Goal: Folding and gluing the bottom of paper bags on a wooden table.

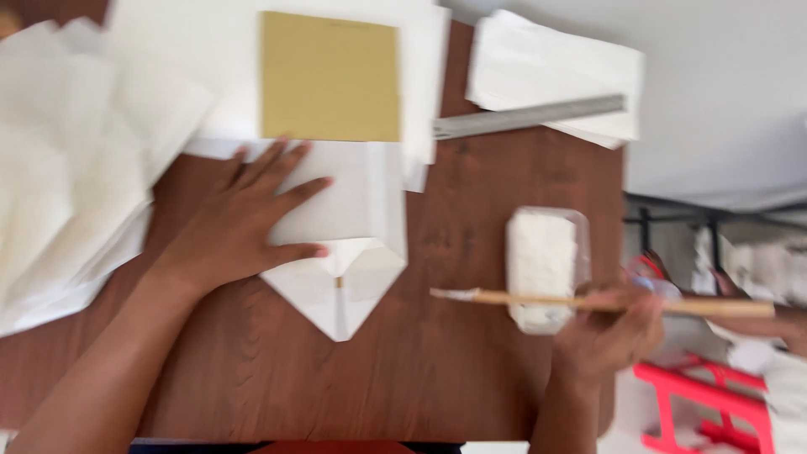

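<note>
Your left hand point(244, 214) lies flat, fingers spread, pressing a folded white paper point(340, 244) on the brown desk point(471, 370); the paper's pointed flap faces you. Your right hand point(609, 336) is closed around a wooden-handled brush point(580, 300), held level over a clear tub of white paste point(545, 265) (the picture is blurred). A gold card point(329, 77) and a metal ruler point(530, 118) lie farther up.

Bare wood btwn folded paper point(340, 244) & paste tub point(545, 267); paper stacks point(76, 160) crowding left.
</note>
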